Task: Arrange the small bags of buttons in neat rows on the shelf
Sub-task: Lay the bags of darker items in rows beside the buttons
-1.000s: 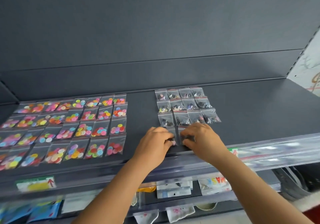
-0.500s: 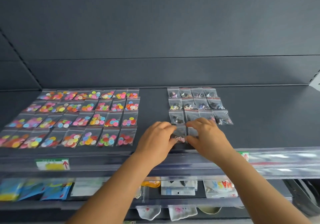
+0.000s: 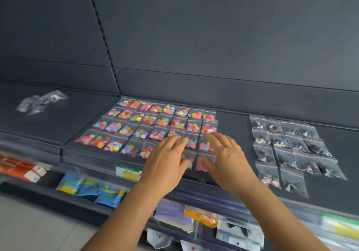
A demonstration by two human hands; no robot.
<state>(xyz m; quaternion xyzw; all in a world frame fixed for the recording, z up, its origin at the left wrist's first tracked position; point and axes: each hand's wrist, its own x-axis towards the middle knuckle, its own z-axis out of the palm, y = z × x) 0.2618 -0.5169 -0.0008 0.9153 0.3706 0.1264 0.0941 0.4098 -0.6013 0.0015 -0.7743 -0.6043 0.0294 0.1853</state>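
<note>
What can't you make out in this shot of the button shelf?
- Head view: the left hand and right hand hide the nearest colourful button bags.
- Pile of clear bags: too blurred to count.
- Dark button bags: contents too small to identify.
- Green shelf label: unreadable.

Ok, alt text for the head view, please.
Two open hands, left hand and right hand, hover over a grid of colourful button bags on a dark shelf; dark button bags lie in rows to the right.

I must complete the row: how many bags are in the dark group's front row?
2: left bag at the row's left end, second bag directly right of it.
</note>
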